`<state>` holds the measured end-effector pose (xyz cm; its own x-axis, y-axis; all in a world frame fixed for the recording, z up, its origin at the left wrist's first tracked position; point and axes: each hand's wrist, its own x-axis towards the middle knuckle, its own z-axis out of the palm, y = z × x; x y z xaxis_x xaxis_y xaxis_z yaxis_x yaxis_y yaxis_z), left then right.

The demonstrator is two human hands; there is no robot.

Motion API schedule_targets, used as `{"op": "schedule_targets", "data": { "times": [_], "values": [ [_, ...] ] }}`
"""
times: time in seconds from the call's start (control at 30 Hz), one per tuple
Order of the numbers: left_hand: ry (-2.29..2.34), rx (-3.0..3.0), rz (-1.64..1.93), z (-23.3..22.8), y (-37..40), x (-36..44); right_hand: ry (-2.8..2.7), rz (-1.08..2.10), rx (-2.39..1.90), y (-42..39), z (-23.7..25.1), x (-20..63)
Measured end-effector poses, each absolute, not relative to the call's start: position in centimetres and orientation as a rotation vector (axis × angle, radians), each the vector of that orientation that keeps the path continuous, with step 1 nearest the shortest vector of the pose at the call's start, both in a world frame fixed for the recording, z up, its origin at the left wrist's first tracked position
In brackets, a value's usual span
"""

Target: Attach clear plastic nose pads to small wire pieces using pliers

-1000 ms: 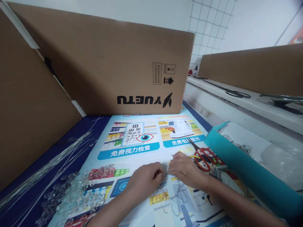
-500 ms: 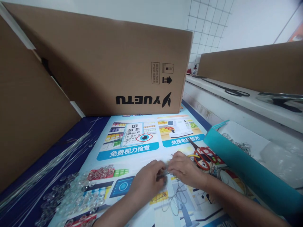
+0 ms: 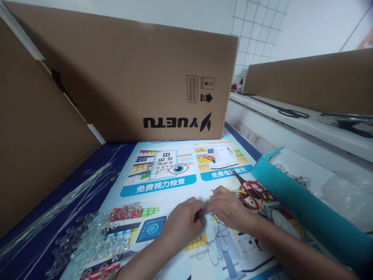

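Observation:
My left hand (image 3: 186, 219) is closed, its fingertips curled together close to my right hand. My right hand (image 3: 229, 206) pinches as well, and the two meet over the printed sheet. Loops of thin wire (image 3: 215, 247) trail from between them onto the sheet; the small part at the fingertips is blurred and partly hidden. A yellow handle (image 3: 240, 191) and a dark pointed tip stick out behind my right hand; I cannot tell whether it grips that tool. Scissors with red handles (image 3: 253, 194) lie just beyond.
Clear beads (image 3: 99, 237) are spread at the left front. Lengths of wire (image 3: 67, 202) lie on the blue cloth. On the right sits a teal box (image 3: 303, 210) with tangled wire pieces and a clear plastic bag inside. A cardboard panel (image 3: 131, 77) stands behind.
The wire loops below my hands have shifted a little and spread differently. Both hands stay close together in almost the same place, with small finger movements. The view has moved very slightly.

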<state>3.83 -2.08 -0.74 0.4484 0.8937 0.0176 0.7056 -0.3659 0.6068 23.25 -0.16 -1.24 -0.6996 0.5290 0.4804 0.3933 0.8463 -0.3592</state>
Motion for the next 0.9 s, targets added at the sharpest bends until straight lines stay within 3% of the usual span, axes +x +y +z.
{"op": "schedule_targets", "data": {
  "times": [0.9],
  "values": [
    [1.365, 2.207, 0.389, -0.71, -1.81, 3.42, -2.430, 0.329, -0.729, -0.55, -1.08, 22.85]
  ]
}}
